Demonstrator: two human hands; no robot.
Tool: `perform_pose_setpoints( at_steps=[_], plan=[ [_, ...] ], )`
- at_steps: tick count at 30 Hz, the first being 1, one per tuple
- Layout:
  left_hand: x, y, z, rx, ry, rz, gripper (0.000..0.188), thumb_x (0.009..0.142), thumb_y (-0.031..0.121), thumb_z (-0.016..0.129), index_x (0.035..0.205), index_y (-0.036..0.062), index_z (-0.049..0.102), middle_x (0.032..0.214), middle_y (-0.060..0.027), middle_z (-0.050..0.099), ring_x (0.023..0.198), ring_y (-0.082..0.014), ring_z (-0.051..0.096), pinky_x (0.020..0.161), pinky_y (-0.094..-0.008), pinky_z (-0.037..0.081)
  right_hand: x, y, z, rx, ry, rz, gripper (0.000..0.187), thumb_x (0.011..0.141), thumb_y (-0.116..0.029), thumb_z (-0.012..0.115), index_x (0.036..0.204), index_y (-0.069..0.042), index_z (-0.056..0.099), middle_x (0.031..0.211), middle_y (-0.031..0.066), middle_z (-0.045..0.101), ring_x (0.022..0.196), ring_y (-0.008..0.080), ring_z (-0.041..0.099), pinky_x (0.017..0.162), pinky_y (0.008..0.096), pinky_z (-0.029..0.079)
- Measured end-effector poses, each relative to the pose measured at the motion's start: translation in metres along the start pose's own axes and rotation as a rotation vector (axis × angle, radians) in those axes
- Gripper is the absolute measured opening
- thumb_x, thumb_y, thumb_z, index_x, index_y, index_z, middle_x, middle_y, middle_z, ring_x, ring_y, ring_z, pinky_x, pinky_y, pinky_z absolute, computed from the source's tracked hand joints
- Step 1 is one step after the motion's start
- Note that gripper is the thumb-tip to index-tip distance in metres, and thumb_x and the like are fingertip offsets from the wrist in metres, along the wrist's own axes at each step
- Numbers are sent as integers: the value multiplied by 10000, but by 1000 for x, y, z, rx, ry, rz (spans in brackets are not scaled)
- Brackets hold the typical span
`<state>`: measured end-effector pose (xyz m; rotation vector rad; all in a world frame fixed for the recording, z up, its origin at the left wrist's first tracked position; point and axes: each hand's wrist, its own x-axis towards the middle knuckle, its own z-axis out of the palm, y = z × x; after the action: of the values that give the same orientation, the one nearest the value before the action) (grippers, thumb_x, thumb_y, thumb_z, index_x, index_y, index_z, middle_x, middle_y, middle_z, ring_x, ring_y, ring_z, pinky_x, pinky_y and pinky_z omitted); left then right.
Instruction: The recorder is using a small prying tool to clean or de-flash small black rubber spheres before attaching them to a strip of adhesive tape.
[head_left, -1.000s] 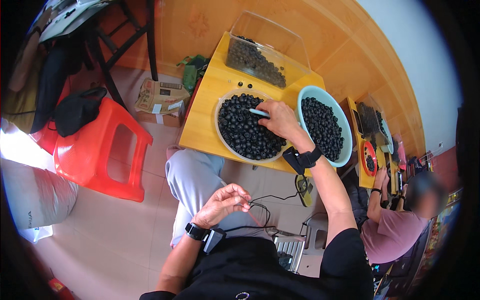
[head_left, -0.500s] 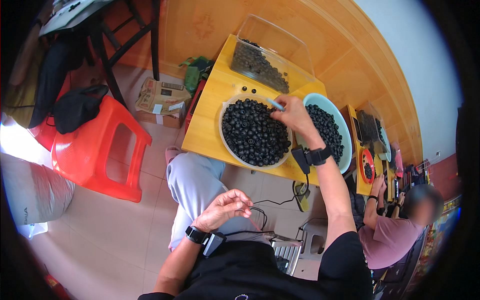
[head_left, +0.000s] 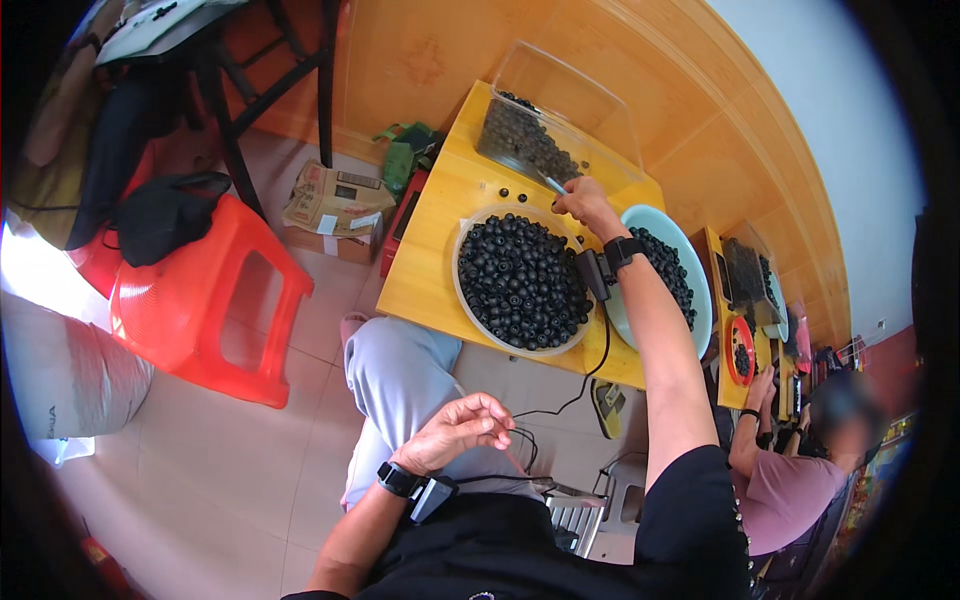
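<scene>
Right hand: the right hand (head_left: 583, 203) is stretched out over the far side of the table, fingers pinched around a thin pale blue tool (head_left: 551, 183) whose tip points at the clear bin.
Left hand: the left hand (head_left: 462, 428) rests on the grey trouser leg (head_left: 405, 385), fingers loosely curled and holding nothing I can make out; a black wrist device sits just behind it.
Step in hand: by my reading, sorting small dark round pieces with the tool, working at the edge between the shallow round tray (head_left: 462, 290) and the clear bin (head_left: 560, 110).
Next move calls for: probably a steady tip placed on one piece without scattering those beside it.
Where the pieces are: the tray is heaped with them; more lie in the clear bin and in the pale blue bowl (head_left: 692, 290) just right of the tray; a few loose ones sit on the bare table.
Surface: a small yellow table (head_left: 430, 250), pushed against a wooden wall.
Room: tiled floor, a red plastic stool (head_left: 215, 300) to the left, a cardboard box, and another person seated at a similar table on the right.
</scene>
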<state>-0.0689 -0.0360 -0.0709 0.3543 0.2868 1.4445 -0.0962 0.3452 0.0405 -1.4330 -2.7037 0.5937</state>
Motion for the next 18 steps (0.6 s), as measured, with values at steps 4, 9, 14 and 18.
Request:
perform_pose_setpoints(
  at_steps=[4, 9, 14, 18],
  plan=[
    [1, -1, -1, 8, 23, -6, 136, 933, 105, 521, 1054, 46, 537, 1052, -93, 589, 912, -155, 603, 861, -310, 485, 11, 11, 6, 91, 28, 2, 152, 664, -79, 702, 781, 12, 667, 562, 38, 515, 443, 123, 420, 405, 284, 309],
    [3, 0, 1, -8, 0, 9, 137, 933, 112, 523, 1051, 43, 535, 1049, -105, 588, 909, -167, 602, 863, -323, 482, 12, 22, -6, 196, 135, -33, 217, 658, -138, 728, 832, -12, 695, 651, 114, 640, 574, 208, 599, 542, 351, 461],
    [2, -1, 4, -5, 30, 16, 115, 923, 82, 522, 1032, 51, 540, 1033, -120, 593, 879, -190, 605, 828, -328, 490, -32, 10, -36, 304, 128, -92, 189, 698, -134, 696, 834, -4, 675, 654, 97, 623, 612, 170, 584, 573, 323, 446],
    [6, -5, 2, -25, 20, 31, 114, 920, 69, 519, 1030, 50, 545, 1027, -132, 591, 876, -206, 608, 826, -336, 490, -76, 17, -50, 371, 157, -168, 172, 749, -135, 660, 846, 7, 667, 673, 91, 619, 652, 153, 572, 614, 305, 435]
  ],
)
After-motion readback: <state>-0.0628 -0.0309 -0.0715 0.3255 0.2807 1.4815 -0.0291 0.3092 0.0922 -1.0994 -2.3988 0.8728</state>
